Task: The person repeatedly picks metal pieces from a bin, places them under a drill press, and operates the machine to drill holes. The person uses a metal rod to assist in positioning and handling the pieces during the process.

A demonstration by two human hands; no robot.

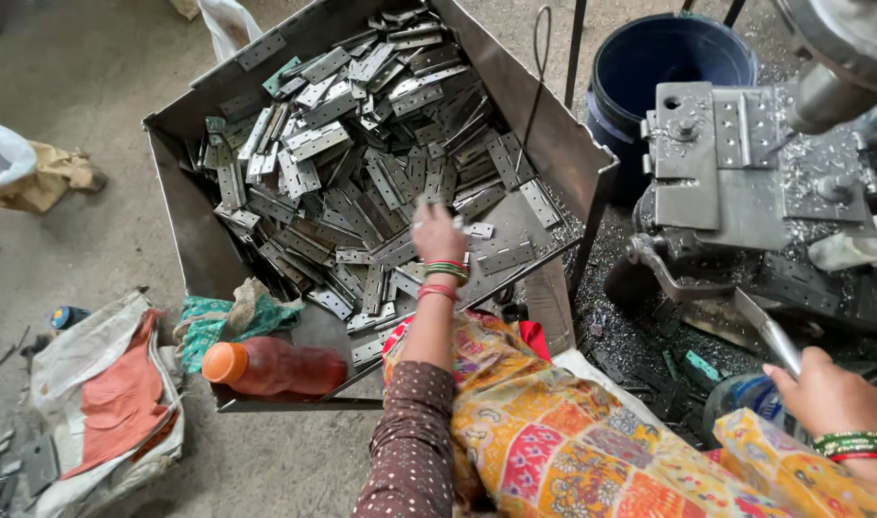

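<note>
1. Head view: a large metal bin (184, 206) is seen at 11 o'clock from the picture's middle, heaped with flat grey hinges (362, 163), each pierced with small holes.
2. The left hand (437, 233) is reached into the bin's near right part, at about 6 o'clock of the heap. Its back is turned up and its fingers are curled down onto the hinges. Whether a hinge is actually pinched cannot be told, since the fingertips are blurred.
3. Red and green bangles (445, 278) are worn on that wrist.
4. The right hand (827, 391) is seen at 4 o'clock, closed around the end of a metal lever (770, 334) that slopes up toward a grey press (722, 182).
5. The press is placed at 2 o'clock, with metal shavings scattered around its base.
6. A dark blue bucket (669, 58) is stood at 1 o'clock, just beside the bin's right wall.
7. A bottle with an orange cap (271, 367) is laid on its side at 7 o'clock, on the bin's near ledge, next to a green cloth (218, 321).
</note>
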